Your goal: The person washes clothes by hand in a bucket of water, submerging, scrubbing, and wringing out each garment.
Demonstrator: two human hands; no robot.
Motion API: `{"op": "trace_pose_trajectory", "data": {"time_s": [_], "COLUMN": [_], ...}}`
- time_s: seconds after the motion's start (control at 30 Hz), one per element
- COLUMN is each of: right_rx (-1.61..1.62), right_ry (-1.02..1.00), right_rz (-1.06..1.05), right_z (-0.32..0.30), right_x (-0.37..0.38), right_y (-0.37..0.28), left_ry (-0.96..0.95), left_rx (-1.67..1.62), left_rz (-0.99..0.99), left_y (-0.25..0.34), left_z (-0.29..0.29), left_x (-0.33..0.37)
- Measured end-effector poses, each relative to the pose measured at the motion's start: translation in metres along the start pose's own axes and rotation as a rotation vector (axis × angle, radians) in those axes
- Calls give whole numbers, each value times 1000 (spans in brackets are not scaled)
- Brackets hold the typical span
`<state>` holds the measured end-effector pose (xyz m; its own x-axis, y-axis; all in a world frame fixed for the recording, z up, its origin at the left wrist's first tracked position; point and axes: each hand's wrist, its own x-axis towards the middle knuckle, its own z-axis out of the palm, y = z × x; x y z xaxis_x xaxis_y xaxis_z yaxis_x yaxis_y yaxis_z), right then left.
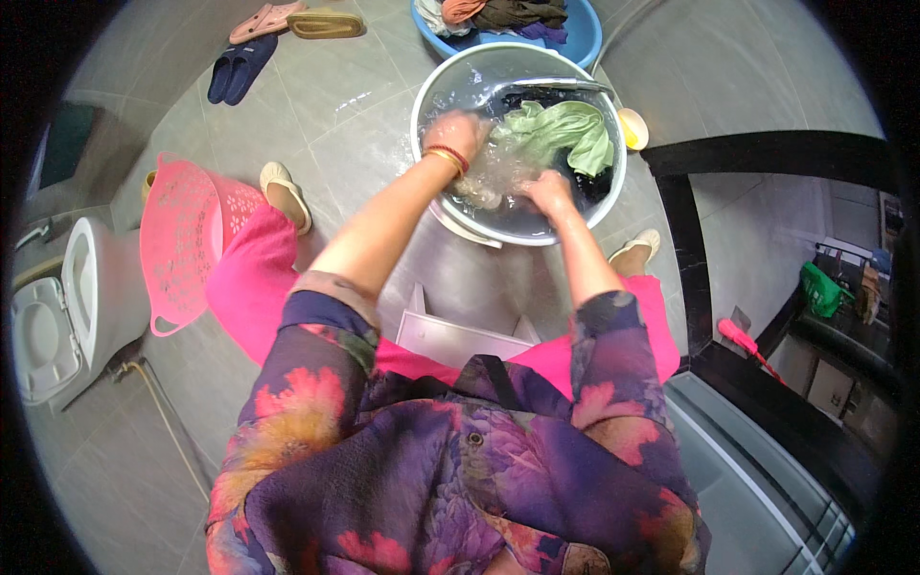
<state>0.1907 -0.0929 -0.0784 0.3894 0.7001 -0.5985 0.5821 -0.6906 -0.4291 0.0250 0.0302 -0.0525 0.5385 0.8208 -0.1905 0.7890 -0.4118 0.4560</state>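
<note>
Both my hands are in a round pale tub (621, 144) of splashing water. At its left side, my left hand (454, 134), with a red and a gold bracelet at the wrist, is closed and slightly blurred; what it grips is hidden. My right hand (546, 194) is closed near the middle, its fingertips partly under water. Between the hands is a pale, blurred patch that could be cloth or splash. A light green cloth (556, 134) lies bunched to the right, over dark cloth (592, 187). A silver shower handle (556, 84) rests inside the far rim.
Behind the tub stands a blue basin (586, 48) of clothes. A small yellow-and-white bowl (632, 129) is by its right side. On my left are a pink basket (177, 240), a toilet (96, 278) and slippers (241, 69). A black frame (685, 249) stands right.
</note>
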Motion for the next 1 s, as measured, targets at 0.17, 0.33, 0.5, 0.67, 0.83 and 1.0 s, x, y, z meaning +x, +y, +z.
{"op": "trace_pose_trajectory", "data": {"time_s": [0.17,0.33,0.5,0.67,0.83,1.0], "right_rx": [-88,-305,61,656,948,1044], "right_ry": [12,647,616,26,-101,-107], "right_rz": [-315,-513,-305,-263,-94,-32], "right_z": [-68,-143,-152,-65,-6,17], "right_x": [-67,-83,-100,-85,-68,-52], "right_y": [-32,-22,10,-27,-34,-32], "left_ry": [98,301,48,-224,-632,74], "left_rx": [-723,-933,-865,-986,-1172,-740], "left_rz": [-12,241,252,46,97,268], "left_y": [-21,-19,-24,-23,17,-18], "left_z": [-72,-137,-143,-75,-85,-118], "left_x": [4,11,-24,-49,-80,-31]}}
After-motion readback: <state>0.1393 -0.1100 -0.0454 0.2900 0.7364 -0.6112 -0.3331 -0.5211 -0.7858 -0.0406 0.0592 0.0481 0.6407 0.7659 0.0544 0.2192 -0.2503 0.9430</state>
